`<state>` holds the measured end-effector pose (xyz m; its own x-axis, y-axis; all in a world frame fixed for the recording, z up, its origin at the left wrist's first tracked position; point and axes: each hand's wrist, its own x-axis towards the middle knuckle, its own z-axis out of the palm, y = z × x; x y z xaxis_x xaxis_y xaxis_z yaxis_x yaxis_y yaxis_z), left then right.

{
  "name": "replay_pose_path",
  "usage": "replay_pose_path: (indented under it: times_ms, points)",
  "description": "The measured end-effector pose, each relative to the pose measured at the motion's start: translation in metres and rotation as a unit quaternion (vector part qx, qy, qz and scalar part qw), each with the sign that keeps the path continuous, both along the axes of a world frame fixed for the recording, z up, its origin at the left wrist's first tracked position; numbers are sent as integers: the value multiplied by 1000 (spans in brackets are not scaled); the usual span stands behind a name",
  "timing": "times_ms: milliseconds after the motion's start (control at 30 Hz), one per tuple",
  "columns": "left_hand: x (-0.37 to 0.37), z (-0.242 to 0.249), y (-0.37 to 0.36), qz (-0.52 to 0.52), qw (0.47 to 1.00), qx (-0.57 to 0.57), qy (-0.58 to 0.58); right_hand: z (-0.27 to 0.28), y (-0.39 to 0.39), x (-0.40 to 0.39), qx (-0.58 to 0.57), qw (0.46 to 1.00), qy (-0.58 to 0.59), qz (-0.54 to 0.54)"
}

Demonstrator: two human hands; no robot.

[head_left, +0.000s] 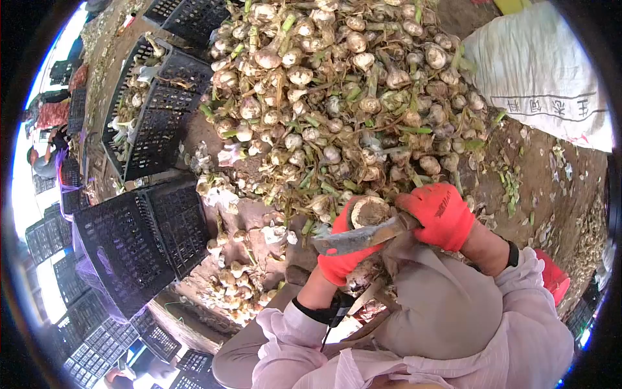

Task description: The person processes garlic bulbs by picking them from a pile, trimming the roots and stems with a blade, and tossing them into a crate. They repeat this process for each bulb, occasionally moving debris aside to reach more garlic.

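Observation:
My left hand point(342, 262), in a red glove, is closed around a garlic bulb point(371, 212) whose round brown root end faces up. A knife point(353, 239) with a broad, stained blade is in my right hand point(442, 217), also red-gloved, with fingers wrapped round its handle. The blade lies across the near side of the bulb, over the left fingers, and points left. Just beyond both hands rises a big heap of garlic point(337, 97) with stalks and dry leaves.
Black plastic crates point(123, 243) stand at the left, one of them holding garlic point(136, 97). Trimmed bulbs point(236, 285) lie on the ground left of my knees. At the upper right is a white woven sack point(538, 71). Another person point(45, 162) is at the far left.

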<state>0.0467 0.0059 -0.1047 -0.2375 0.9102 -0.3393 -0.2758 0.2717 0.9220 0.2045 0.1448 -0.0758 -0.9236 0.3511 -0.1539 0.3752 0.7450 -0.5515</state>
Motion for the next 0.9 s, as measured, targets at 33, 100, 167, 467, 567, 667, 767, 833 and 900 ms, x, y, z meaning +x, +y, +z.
replay_pose_path:
  times_ms: [33, 100, 167, 467, 567, 667, 767, 833, 900]
  points:
    - [1, 0, -1, -4, 1000, -8, 7, 1, -1, -1, -1, 1000, -1, -2]
    - [1, 3, 3, -20, 998, -47, 34, 1, -1, -2, -4, 1000, -15, -1]
    - [5, 2, 4, -29, 995, -78, 59, -3, 0, 1, -3, 1000, -11, -3]
    - [1, 2, -14, -20, 999, -22, 21, -18, 24, 35, -132, 948, -38, -285]
    - [9, -3, -4, 15, 998, -24, -49, -25, 4, 16, -379, 880, 14, -286]
    - [9, -8, -5, -8, 998, -27, 50, -23, -8, 6, -475, 825, 6, -307]
    - [6, -18, -12, -28, 994, 9, 107, -9, -6, 5, -244, 955, 42, -165]
    - [5, -22, -17, -18, 999, 18, 44, -4, 0, 8, -111, 993, 29, -37]
    - [5, -20, -15, -6, 1000, 3, -25, 1, -1, 5, -95, 995, -10, -9]
